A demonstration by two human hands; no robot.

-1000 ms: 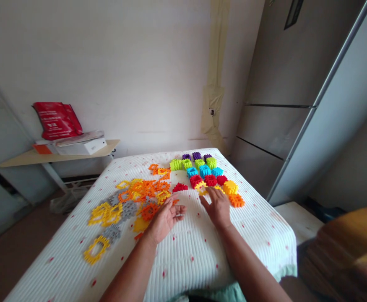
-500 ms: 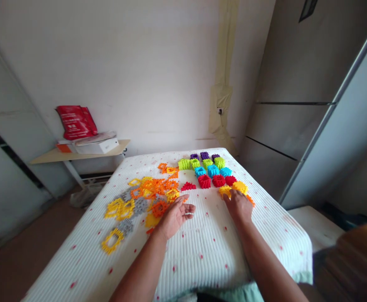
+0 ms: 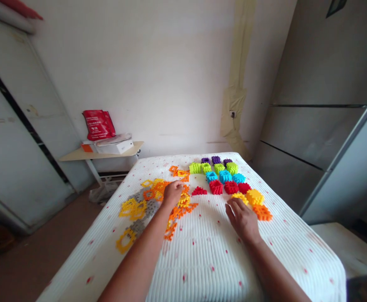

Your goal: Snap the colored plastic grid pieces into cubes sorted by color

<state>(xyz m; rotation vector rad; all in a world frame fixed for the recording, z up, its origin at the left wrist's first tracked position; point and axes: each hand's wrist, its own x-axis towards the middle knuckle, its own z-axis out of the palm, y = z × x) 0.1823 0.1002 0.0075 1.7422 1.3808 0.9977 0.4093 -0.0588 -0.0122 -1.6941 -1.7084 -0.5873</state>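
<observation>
Left hand [image 3: 172, 193] curled down onto orange interlocking pieces [image 3: 179, 212], grip unclear, right hand [image 3: 242, 220] held open near a yellow block [image 3: 254, 197] and an orange block [image 3: 262, 213], white quilted bedspread [image 3: 208, 260] beneath

A left hand [image 3: 173, 193] and a right hand [image 3: 242, 220] at plastic blocks [image 3: 222, 176] on a bed [image 3: 299, 268].
The left hand was curled among loose orange and yellow pieces [image 3: 178, 212]; the right lay spread on the white quilted cover [image 3: 202, 256], just beside a yellow block [image 3: 254, 197] and an orange block [image 3: 262, 213]. Purple, green, blue and red blocks stood in rows.
</observation>
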